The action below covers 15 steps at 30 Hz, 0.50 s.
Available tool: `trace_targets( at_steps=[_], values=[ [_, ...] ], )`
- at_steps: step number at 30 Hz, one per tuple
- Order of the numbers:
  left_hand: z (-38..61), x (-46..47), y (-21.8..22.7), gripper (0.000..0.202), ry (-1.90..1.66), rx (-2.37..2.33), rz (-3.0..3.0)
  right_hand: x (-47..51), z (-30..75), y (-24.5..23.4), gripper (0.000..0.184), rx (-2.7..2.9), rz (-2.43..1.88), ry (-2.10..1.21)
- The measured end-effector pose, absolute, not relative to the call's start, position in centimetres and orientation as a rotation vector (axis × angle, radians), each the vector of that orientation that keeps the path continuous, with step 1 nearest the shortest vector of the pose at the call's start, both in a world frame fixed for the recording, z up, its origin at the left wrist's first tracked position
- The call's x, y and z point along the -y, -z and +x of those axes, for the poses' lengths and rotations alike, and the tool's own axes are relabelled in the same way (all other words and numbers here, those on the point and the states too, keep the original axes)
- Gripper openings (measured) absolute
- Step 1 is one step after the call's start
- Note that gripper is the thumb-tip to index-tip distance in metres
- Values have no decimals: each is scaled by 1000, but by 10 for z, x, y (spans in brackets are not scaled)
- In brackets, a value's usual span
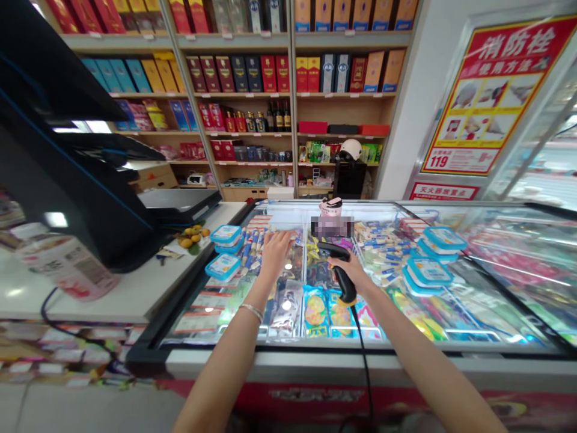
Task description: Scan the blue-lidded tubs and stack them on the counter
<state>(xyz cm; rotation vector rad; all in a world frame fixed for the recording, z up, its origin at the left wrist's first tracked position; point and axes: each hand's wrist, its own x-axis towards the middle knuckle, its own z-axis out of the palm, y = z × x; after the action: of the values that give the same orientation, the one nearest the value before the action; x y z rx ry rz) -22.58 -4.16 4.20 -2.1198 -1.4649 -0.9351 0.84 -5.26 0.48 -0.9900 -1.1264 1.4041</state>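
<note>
Right hand (355, 270): fingers wrapped around the grip of a black handheld scanner (346, 287), closed firmly on it. The scanner is raised above the glass top (211, 313) of a display freezer, near its middle, with the head pointing up and to the left and the grip tilted down. A black cable (364, 355) runs from the grip base down past the freezer's front edge.

Left hand (276, 255): palm down, to the left of the scanner and apart from it. Its fingers are extended, slightly bent, with no grasp visible; contact with the glass cannot be confirmed. A bracelet (252, 311) encircles the wrist.

Surrounding items: blue-lidded tubs rest on the glass on both sides — a stack (226, 237) and a lower group (223, 267) left of the hands, two stacks (444, 240) (428, 274) to the right. A pink item (331, 206) stands beyond the scanner, its lower part obscured by blurring. Blue packets (316, 313) lie beneath the glass. Yellow fruit (192, 236) sits on the counter (139, 294) at left — beside a black terminal (67, 156).
</note>
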Motion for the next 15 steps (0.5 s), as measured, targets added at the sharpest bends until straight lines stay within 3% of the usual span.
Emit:
trace_targets(
  at_steps=[15],
  values=[
    [-231, 39, -39, 24, 911, 1514, -2040, 52, 7, -1, 44, 1049, -969, -1469]
  ],
)
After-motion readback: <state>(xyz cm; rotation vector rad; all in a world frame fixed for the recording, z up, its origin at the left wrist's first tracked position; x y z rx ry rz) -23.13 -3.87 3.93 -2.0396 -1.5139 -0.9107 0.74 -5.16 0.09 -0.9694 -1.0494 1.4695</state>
